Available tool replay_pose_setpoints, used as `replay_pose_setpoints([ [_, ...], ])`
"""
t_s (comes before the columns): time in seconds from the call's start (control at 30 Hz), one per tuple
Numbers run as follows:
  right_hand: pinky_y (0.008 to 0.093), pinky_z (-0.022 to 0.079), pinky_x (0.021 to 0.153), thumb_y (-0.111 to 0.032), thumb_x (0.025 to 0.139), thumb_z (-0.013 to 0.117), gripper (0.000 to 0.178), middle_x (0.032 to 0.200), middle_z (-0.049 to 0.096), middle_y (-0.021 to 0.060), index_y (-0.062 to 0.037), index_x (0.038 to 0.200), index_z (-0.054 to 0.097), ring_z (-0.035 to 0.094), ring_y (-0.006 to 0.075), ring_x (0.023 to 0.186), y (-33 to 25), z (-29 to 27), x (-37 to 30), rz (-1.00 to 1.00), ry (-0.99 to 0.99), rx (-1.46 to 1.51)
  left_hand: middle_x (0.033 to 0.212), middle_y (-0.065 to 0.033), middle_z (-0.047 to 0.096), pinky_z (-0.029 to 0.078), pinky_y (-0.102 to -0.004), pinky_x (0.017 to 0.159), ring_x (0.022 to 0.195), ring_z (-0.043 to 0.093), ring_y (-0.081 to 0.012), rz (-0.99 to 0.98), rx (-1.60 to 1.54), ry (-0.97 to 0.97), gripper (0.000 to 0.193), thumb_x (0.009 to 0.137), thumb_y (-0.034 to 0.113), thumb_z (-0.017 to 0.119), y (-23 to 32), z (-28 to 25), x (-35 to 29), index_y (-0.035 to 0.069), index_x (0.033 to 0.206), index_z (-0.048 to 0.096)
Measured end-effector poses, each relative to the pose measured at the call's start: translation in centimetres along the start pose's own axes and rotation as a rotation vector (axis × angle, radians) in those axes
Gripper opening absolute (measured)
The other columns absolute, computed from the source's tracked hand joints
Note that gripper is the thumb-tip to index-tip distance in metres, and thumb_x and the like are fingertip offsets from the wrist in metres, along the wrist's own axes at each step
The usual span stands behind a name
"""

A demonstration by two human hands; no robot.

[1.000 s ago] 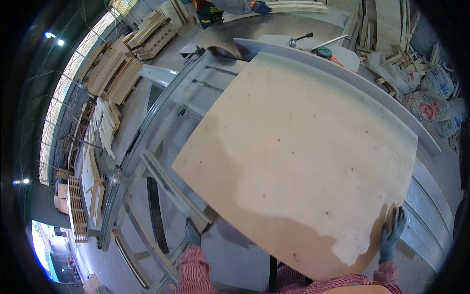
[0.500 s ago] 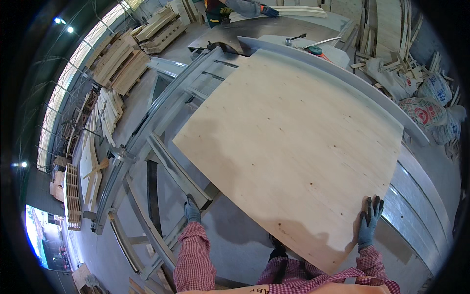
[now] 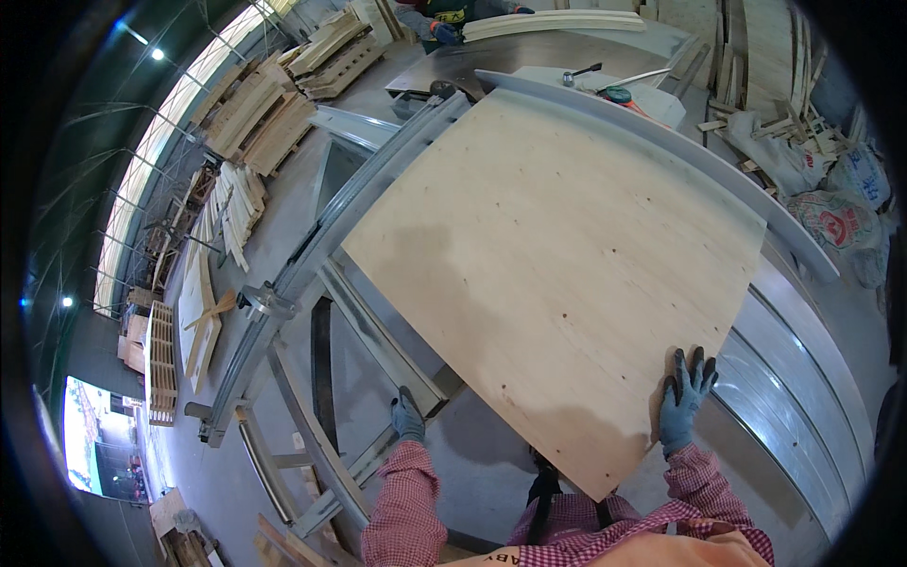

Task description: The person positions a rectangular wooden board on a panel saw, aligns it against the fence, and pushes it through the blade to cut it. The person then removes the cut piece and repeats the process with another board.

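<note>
A large sheet of pale plywood (image 3: 567, 274) with small knots lies flat across a metal machine table. My right hand (image 3: 687, 397), in a grey-blue glove with dark fingertips, presses flat on its near right edge, fingers spread. Left of the sheet's near edge, my left hand (image 3: 407, 418), gloved alike, grips the end of a metal beam (image 3: 383, 335) in the table's open side frame. Part of its fingers is hidden. Along the sheet's far right edge runs a long grey fence (image 3: 652, 132).
Beyond the fence, another person's gloved hand (image 3: 446, 34) is beside pale wood strips (image 3: 553, 24). A clamp-like fitting (image 3: 269, 300) sits on the left rail. Stacked pallets (image 3: 260, 123) stand far left; filled sacks (image 3: 836, 219) and offcuts lie at the right.
The plywood sheet has slid a little away from me, with my right hand still on it. My left hand stays at the beam's end. The other person's hands have shifted left.
</note>
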State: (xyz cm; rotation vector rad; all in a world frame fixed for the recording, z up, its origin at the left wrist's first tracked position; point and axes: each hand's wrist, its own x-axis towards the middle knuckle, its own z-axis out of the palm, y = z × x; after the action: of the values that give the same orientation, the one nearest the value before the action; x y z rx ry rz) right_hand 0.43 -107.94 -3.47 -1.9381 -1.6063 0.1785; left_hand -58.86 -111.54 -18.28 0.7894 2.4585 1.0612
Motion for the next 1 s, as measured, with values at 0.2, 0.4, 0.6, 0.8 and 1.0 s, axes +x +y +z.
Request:
replay_pose_setpoints([
  [0.2, 0.0577, 0.004, 0.116, -0.016, 0.087, 0.055, 0.052, 0.155, 0.028, 0.0152, -0.0194, 0.138, 0.052, 0.012, 0.0425, 0.145, 1.4, 1.2, 0.4, 0.004, 0.016, -0.067, 0.129, -0.0266, 0.054, 0.035, -0.0398, 0.107, 0.122, 0.048, -0.0380, 0.370, 0.072, 0.129, 0.048, 0.099, 0.022, 0.045, 10.6, 1.6, -12.4, -0.002, 0.140, 0.042],
  [0.4, 0.0592, 0.004, 0.116, -0.016, 0.087, 0.054, 0.053, 0.155, 0.026, 0.0179, -0.0171, 0.140, 0.049, 0.011, 0.0437, 0.145, -0.7, 0.9, 0.5, -0.092, -0.025, -0.075, 0.128, -0.0207, 0.057, 0.043, -0.0397, 0.098, 0.113, 0.055, -0.0312, 0.307, -0.088, -0.091, 0.057, 0.095, 0.034, 0.056, 14.8, 2.0, -36.4, -0.001, 0.138, 0.044],
  [0.6, 0.0658, 0.001, 0.113, -0.022, 0.088, 0.052, 0.058, 0.156, 0.021, 0.0212, -0.0185, 0.145, 0.042, 0.009, 0.0479, 0.144, -1.0, 1.0, 1.2, -0.201, -0.055, -0.181, 0.126, -0.0167, 0.059, 0.048, -0.0428, 0.093, 0.108, 0.059, -0.0297, -0.497, -0.748, -0.395, 0.064, 0.094, 0.047, 0.056, 15.2, 8.5, -40.9, 0.002, 0.139, 0.043],
  [0.8, 0.0694, -0.005, 0.109, -0.026, 0.089, 0.053, 0.061, 0.159, 0.019, 0.0130, -0.0267, 0.148, 0.037, 0.008, 0.0424, 0.146, -2.1, 0.1, 1.1, -0.174, -0.222, -0.217, 0.123, -0.0159, 0.060, 0.055, -0.0452, 0.085, 0.105, 0.062, -0.0317, -0.728, -1.143, -0.484, 0.062, 0.092, 0.046, 0.060, 21.2, 6.4, -40.4, 0.003, 0.135, 0.045],
  [1.0, 0.0716, -0.006, 0.107, -0.029, 0.091, 0.052, 0.060, 0.159, 0.017, 0.0143, -0.0274, 0.148, 0.036, 0.007, 0.0441, 0.146, -2.1, -0.1, 1.3, -0.179, -0.217, -0.188, 0.121, -0.0152, 0.060, 0.058, -0.0450, 0.078, 0.098, 0.065, -0.0311, -0.622, -1.055, -0.280, 0.061, 0.090, 0.040, 0.067, 21.8, 6.9, -40.7, 0.002, 0.134, 0.046],
])
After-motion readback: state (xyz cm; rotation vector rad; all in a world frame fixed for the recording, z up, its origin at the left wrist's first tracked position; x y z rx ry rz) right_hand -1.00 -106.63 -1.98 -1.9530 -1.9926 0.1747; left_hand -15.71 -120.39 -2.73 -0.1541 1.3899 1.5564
